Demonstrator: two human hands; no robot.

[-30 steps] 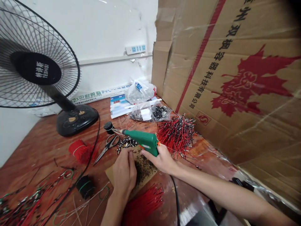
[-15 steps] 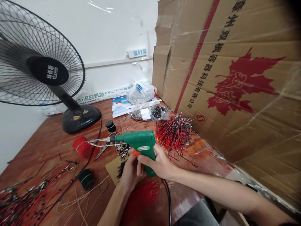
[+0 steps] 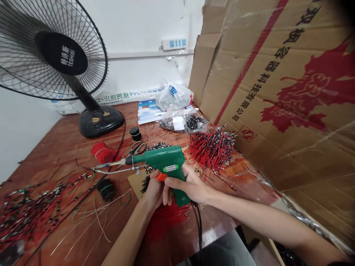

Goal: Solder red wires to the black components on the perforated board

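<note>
1. Centrally, the right hand (image 3: 194,186) grips a green gun (image 3: 163,157) by its handle, mid-frame, nozzle pointing left; the left hand (image 3: 154,191) bunches beside the trigger, fingers partly hidden, and whether it holds anything cannot be told.
2. At upper centre, a clear bag (image 3: 203,125) contains small black parts; behind it sits a white bag (image 3: 170,99), contents unclear.
3. A carton (image 3: 291,166) fills the right of the frame, its inside out of sight.
4. Red-and-black wires (image 3: 213,149) heap right of the gun, whose barrel crosses in front of scissors (image 3: 136,149).
5. A fan (image 3: 61,53) dominates the upper left, a red bundle (image 3: 102,152) lying near its base on the table (image 3: 63,140).
6. Legible: "TESHISI" on the fan, "PVC" on a strip (image 3: 122,97) along the wall, and "容器科技有限公司" beside the carton's red maple leaf (image 3: 313,92); the gun's label (image 3: 170,168) is too small to read fully.
</note>
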